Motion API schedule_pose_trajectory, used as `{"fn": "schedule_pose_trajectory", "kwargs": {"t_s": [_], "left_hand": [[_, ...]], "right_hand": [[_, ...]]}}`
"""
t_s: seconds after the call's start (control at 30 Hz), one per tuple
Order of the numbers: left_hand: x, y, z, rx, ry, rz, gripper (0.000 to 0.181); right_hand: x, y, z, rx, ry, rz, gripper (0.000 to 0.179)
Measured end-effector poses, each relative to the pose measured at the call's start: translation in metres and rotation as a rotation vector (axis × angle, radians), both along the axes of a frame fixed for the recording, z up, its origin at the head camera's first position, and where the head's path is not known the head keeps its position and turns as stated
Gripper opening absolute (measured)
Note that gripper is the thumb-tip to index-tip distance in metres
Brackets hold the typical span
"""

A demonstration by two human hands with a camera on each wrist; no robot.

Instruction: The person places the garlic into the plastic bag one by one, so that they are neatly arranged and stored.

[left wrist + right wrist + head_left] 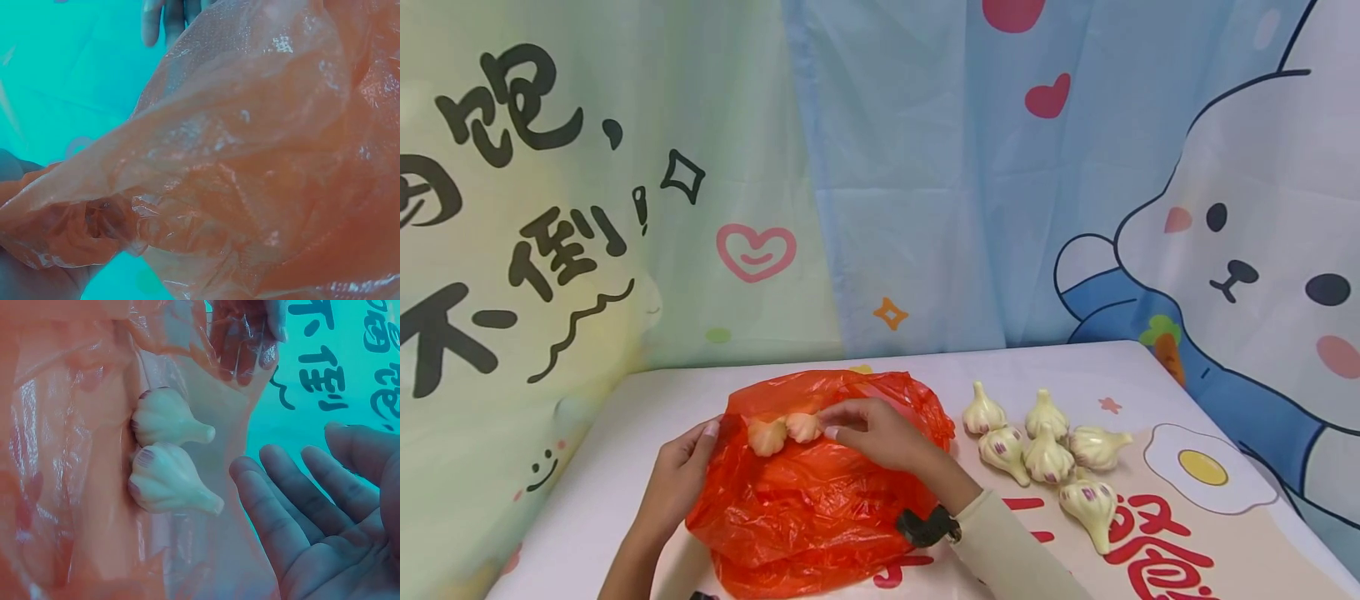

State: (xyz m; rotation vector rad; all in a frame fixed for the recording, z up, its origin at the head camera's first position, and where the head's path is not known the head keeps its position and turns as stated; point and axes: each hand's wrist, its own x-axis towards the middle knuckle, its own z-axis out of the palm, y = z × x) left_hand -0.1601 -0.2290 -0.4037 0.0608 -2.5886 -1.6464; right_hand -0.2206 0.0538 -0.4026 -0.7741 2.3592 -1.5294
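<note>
A thin red plastic bag (820,500) lies spread on the table. My left hand (681,471) grips its left edge, thumb over the film and fingers behind it; the left wrist view shows the bag (237,150) gathered at that hand (37,281). Two garlic bulbs (767,437) (803,427) rest side by side at the bag, tinted orange in the head view. In the right wrist view these bulbs (169,415) (172,481) have pale stems pointing right. My right hand (872,429) is beside them, its fingers (281,519) extended and holding nothing.
Several loose garlic bulbs (1048,454) are grouped on the table to the right of the bag. The patterned tablecloth (1232,542) has a printed egg and red characters. Behind the table hangs a printed curtain (895,167).
</note>
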Motion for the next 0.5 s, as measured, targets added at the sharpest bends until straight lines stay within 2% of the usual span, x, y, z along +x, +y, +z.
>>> {"fn": "schedule_pose_trajectory", "kwargs": {"t_s": [0.3,0.5], "left_hand": [[-0.001,0.001,-0.003,-0.030,0.042,0.006,0.053],[-0.001,0.001,-0.002,-0.032,0.031,0.008,0.054]], "right_hand": [[0.007,0.019,-0.001,0.057,0.052,0.025,0.027],[0.014,0.035,-0.002,0.073,0.036,0.050,0.027]]}}
